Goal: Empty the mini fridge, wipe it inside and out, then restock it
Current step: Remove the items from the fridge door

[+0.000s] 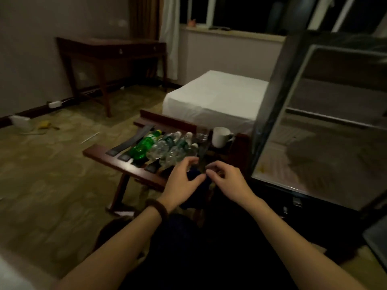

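Evidently mid-emptying, both hands, left hand [184,174] and right hand [225,177], hover loosely curled, grasping nothing I can make out, over bottles [165,148] parked on the rack [125,166] beside the open fridge [326,122].

Pretty tight at centre frame: bottles [167,146] packed side by side across the luggage rack [125,164], mug [221,136] just right of them, open fridge door [270,114] walling off the right, only the carpet [52,174] at left is open.
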Tool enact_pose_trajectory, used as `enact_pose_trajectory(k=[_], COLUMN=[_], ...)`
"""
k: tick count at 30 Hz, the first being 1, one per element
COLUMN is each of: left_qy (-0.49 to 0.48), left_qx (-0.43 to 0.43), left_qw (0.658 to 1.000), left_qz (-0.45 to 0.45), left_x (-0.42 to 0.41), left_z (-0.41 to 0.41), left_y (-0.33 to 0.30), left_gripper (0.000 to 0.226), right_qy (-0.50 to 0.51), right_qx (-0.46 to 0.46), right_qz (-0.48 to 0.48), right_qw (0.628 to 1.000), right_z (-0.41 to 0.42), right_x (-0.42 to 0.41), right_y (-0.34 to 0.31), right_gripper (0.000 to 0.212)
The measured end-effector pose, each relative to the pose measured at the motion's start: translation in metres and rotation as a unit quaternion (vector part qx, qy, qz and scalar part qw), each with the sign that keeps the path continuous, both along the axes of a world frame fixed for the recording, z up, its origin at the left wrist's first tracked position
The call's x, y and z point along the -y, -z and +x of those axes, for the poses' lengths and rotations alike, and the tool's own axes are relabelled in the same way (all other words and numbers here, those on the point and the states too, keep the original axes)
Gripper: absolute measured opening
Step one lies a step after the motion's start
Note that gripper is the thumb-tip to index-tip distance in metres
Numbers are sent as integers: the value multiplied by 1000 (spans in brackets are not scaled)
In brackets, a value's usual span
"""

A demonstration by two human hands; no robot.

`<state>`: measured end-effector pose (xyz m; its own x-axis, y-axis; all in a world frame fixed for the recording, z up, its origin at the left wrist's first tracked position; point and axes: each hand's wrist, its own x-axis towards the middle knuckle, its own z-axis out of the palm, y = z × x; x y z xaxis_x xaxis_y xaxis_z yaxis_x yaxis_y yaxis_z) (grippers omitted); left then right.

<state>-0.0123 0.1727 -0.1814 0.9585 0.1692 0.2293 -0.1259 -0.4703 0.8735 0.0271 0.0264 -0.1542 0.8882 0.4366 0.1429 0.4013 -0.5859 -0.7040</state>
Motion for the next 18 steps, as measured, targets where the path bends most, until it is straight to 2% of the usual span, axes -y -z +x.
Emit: enact_pose_trajectory(k=[4, 9, 18], left_qy=[78, 183, 360], left_qx=[65, 80, 138], left_qw=[994, 979, 921], left_qz=[-35, -41, -59], left_x=[74, 174, 331], left_z=[13, 19, 12], left_y=[-38, -57, -90], left_gripper=[41, 43, 37], right_qy=[79, 211, 351], right_qx=[71, 128, 217], right_qz=[-2, -6, -105], right_qw=[994, 969, 905], right_z=[-15, -49, -136], right_x=[86, 196, 323], right_y=[-31, -61, -129], right_gripper=[14, 17, 26])
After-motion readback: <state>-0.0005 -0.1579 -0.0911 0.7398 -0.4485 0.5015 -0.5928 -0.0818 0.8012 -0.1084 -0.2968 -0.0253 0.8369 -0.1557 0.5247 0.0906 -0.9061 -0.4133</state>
